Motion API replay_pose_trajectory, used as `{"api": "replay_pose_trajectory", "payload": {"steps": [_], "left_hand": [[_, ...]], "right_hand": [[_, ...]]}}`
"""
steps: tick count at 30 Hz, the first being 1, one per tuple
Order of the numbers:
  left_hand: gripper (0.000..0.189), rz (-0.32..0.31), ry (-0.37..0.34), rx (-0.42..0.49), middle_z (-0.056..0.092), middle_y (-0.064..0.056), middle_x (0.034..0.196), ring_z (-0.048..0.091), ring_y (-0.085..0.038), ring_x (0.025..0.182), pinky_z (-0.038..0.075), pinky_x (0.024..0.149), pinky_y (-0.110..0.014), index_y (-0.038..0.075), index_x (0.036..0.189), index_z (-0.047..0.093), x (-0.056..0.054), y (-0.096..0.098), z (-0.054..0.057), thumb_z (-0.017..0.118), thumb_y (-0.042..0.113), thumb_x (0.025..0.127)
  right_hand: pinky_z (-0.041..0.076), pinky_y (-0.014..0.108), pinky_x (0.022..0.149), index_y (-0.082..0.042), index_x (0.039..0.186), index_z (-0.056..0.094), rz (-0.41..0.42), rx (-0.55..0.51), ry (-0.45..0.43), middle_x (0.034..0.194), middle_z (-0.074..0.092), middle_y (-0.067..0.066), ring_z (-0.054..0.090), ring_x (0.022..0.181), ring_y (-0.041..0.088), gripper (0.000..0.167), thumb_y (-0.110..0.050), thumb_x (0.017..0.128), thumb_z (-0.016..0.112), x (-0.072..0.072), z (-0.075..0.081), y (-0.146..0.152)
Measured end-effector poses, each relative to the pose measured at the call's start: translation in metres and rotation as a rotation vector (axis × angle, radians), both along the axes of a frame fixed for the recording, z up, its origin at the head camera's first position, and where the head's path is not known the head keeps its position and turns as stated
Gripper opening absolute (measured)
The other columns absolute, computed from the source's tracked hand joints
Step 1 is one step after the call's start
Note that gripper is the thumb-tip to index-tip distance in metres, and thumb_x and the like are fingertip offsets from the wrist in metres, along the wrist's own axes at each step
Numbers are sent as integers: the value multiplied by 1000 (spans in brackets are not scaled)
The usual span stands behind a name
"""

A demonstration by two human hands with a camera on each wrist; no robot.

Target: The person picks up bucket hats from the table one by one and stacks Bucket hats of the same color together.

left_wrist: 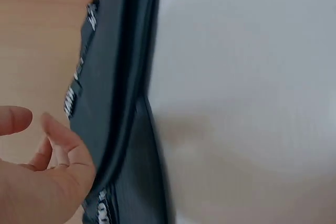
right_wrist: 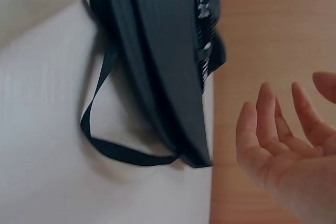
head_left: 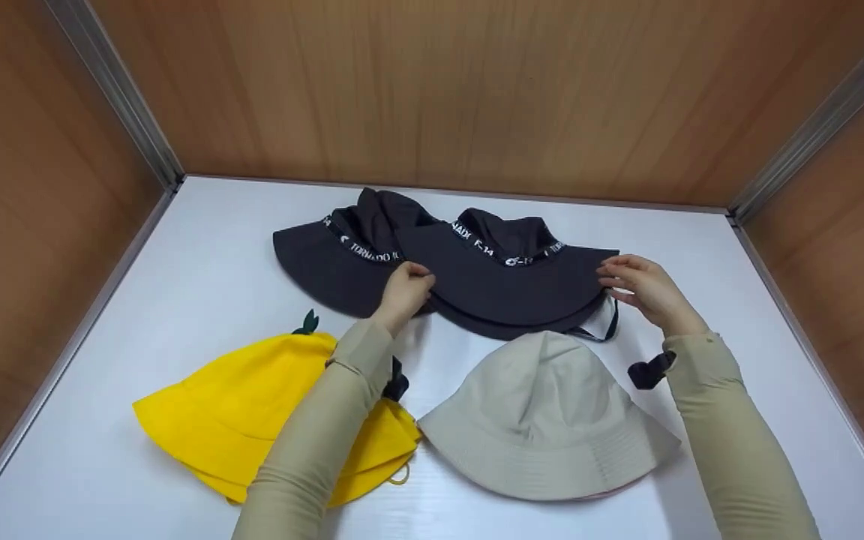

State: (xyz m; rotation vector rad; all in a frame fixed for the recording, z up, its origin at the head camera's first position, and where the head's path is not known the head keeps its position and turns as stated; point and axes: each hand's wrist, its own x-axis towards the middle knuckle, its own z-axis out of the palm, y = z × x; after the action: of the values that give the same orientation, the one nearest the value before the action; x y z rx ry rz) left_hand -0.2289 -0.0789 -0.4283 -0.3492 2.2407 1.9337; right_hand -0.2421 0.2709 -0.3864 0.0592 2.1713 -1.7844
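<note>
Two dark bucket hats with white lettering on their bands lie side by side at the back; the right hat point(head_left: 514, 292) overlaps the left hat point(head_left: 319, 259). My left hand point(head_left: 405, 291) is over the place where their brims meet. In the left wrist view, that hand point(left_wrist: 50, 177) has its thumb and fingers apart, with nothing pinched between them. At the other end of the right hat's brim is my right hand point(head_left: 649, 291). The right wrist view shows this hand point(right_wrist: 289, 156) with spread, relaxed fingers, beside the brim and holding nothing. A black strap point(right_wrist: 126, 156) loops out from under the brim.
A yellow hat point(head_left: 229, 397) with a green leaf tip point(head_left: 310, 322) lies front left, partly behind my left sleeve. Front right sits a beige bucket hat point(head_left: 544, 420). Wooden panels point(head_left: 447, 97) enclose the white table point(head_left: 214, 240) at the back and sides.
</note>
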Motion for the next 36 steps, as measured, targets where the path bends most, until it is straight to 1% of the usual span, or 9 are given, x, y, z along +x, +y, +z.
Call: {"api": "replay_pose_trajectory", "payload": {"steps": [3,6,11,17,22,26,30,34,36], "left_hand": [[18,-48,-7,58,48,-1,81,48,-10,68,41,62,-19,-3,108,53,12,9,4,51,6,93],[25,-103,-22,109,48,0,82,48,-10,69,41,64,-19,-4,116,49,24,14,6,51,8,94],[38,-152,-34,131,56,-5,88,52,-10,72,42,69,-22,-3,127,39,45,18,6,50,11,94],[34,-205,-35,133,60,-8,94,54,-11,75,46,75,-25,-1,125,42,76,20,5,49,12,94],[35,-218,-81,172,59,-8,99,56,-13,82,47,79,-27,0,126,43,95,20,1,47,18,95],[34,-157,-108,187,58,-10,103,57,-16,88,46,81,-29,1,123,44,99,12,-4,46,22,96],[30,-78,-129,183,56,-11,108,56,-19,93,46,85,-33,3,120,45,95,0,-7,46,22,97],[30,-18,-139,209,53,-13,113,54,-21,100,45,90,-33,2,121,44,88,-15,-1,43,21,98],[34,18,-142,262,49,-16,119,52,-25,107,43,95,-35,0,126,41,82,-24,6,40,21,100]], "right_hand": [[50,20,83,-6,109,54,82,-15,39,98,63,-8,61,93,7,17,-19,98,51,13,1,-9],[49,20,84,-5,111,54,177,15,79,100,61,-6,62,93,9,19,-19,99,49,28,2,-19],[51,23,84,8,115,51,312,56,111,102,60,-3,62,93,9,30,-17,99,48,58,-1,-34],[52,25,82,15,120,47,395,116,44,106,61,3,61,91,6,40,-18,97,52,95,-17,-46],[51,24,83,14,122,47,410,139,37,111,61,16,60,92,6,42,-19,97,53,110,-33,-49],[50,21,84,14,122,48,433,116,37,114,60,21,61,93,6,41,-19,98,52,115,-45,-49],[48,18,86,17,121,47,489,62,61,113,59,23,62,94,7,38,-13,98,50,118,-54,-46],[45,17,89,17,120,47,505,28,46,109,61,15,62,96,7,37,-12,97,50,120,-60,-45],[45,17,89,17,121,48,495,23,29,108,62,12,62,96,8,38,-14,97,51,121,-61,-45]]}}
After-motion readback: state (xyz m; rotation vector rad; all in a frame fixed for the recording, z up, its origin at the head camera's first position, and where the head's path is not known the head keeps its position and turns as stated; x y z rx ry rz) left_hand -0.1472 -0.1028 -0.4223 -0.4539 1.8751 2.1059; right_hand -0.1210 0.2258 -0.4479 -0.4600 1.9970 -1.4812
